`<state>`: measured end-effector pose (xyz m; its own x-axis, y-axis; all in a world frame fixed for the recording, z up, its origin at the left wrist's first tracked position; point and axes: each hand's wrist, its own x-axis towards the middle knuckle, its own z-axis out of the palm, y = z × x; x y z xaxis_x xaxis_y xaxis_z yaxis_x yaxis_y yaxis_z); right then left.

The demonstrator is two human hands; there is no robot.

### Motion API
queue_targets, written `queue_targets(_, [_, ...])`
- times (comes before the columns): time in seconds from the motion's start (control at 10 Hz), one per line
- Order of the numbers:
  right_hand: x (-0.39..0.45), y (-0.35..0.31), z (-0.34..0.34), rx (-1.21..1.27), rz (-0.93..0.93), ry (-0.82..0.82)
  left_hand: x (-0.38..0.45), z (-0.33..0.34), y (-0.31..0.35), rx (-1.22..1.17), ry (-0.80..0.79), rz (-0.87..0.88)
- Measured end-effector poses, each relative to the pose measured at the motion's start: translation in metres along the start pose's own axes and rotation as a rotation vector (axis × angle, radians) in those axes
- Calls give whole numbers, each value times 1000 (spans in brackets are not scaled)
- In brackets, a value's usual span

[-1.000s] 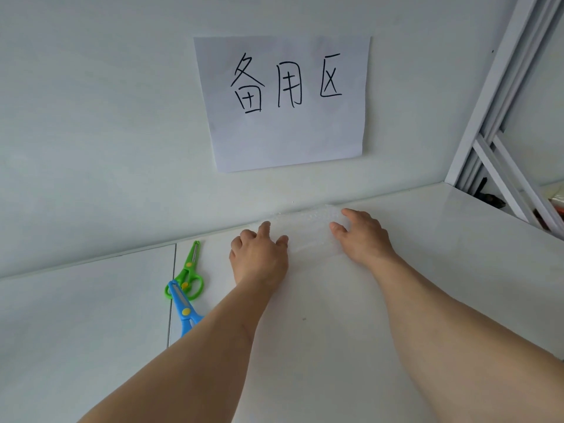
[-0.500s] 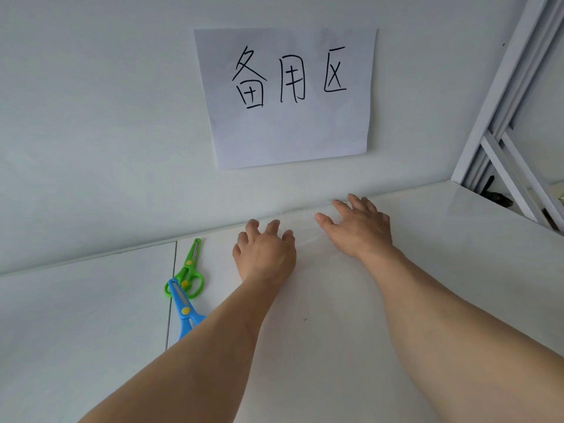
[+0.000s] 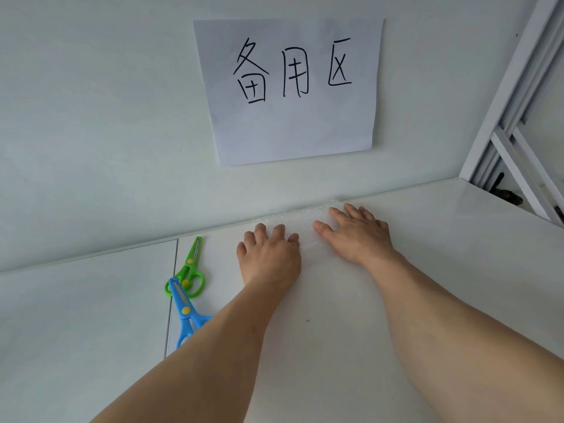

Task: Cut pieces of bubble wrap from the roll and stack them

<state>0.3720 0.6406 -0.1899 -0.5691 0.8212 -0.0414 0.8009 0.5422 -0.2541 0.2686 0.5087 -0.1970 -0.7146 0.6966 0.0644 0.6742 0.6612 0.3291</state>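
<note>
Both hands, left hand [image 3: 268, 257] and right hand [image 3: 360, 236], press flat-fingered on bubble wrap [image 3: 300, 216] touching the wall's [image 3: 91, 132] edge.

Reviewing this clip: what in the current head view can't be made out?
- Bubble wrap: clear on the white table; its edges and layer count are unreadable, partly under the left hand and right hand.
- Roll: outside the frame.
- Blue scissors: handles hidden by the left forearm.
- Dark object behind the white frame: too small.
</note>
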Motion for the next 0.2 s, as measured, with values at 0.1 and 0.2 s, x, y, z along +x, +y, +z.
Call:
queue_targets(0.1, [-3, 0, 0, -17, -24, 96, 1, -5, 3, 2, -5, 3])
queue_targets(0.2, [-6, -4, -5, 22, -38, 200, 2, -13, 3, -96, -19, -13])
